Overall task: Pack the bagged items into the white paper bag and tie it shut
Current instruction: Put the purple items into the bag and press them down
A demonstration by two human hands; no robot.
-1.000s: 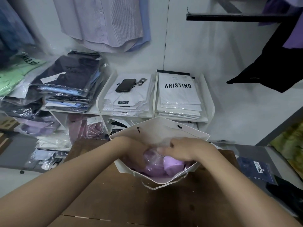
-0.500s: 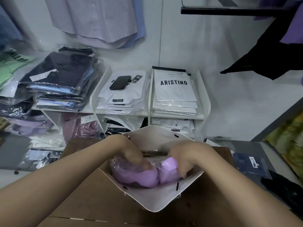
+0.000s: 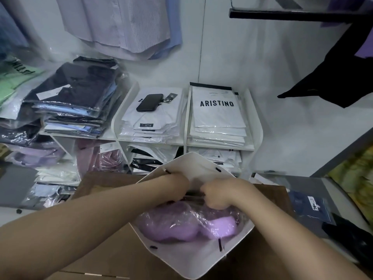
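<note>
Since both hands work inside the bag's mouth, we list from there outward.

Item one: white paper bag [image 3: 181, 261], lying tipped on the brown table [image 3: 113, 257], mouth open toward us, with dark ribbon slots in its near and far walls.

Item two: bagged lilac garment [image 3: 187, 225], in clear plastic, lodged inside the bag against the near wall. Its long axis runs left to right across the mouth.

Item three: left hand [image 3: 177, 184], fingers curled, and right hand [image 3: 220, 195], clenched. They meet over a dark strip [image 3: 193, 196] at the garment's far edge, each gripping an end. It may be the sleeve's sealed flap or a second packet; we cannot make out which.

Relation for the coming move: the garment lies on our side of the hands, just under the knuckles. The right hand touches its plastic and is the nearer.

Status, as we judge it: packing under way, tying not yet begun.

Sundry: phone [image 3: 149, 102] on folded white shirts [image 3: 153, 126], on the shelf beyond.
</note>
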